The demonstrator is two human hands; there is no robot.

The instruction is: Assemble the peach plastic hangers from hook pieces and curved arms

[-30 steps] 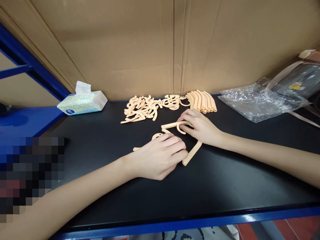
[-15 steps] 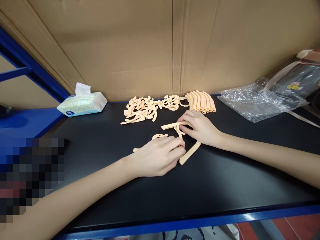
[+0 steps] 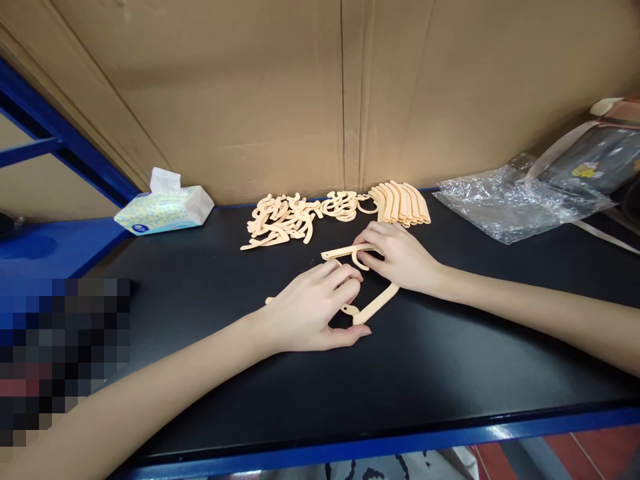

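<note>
One pack (image 3: 167, 210) with protruding tissue (image 3: 165, 180), left hand (image 3: 315, 307) open over curved piece (image 3: 349, 309), right hand (image 3: 393, 255) around pale bar (image 3: 345, 253).

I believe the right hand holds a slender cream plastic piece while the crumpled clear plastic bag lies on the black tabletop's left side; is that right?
Not quite: the head view shows the crumpled clear plastic bag on the black tabletop's right side. The right hand does hold the slender cream plastic piece.
</note>
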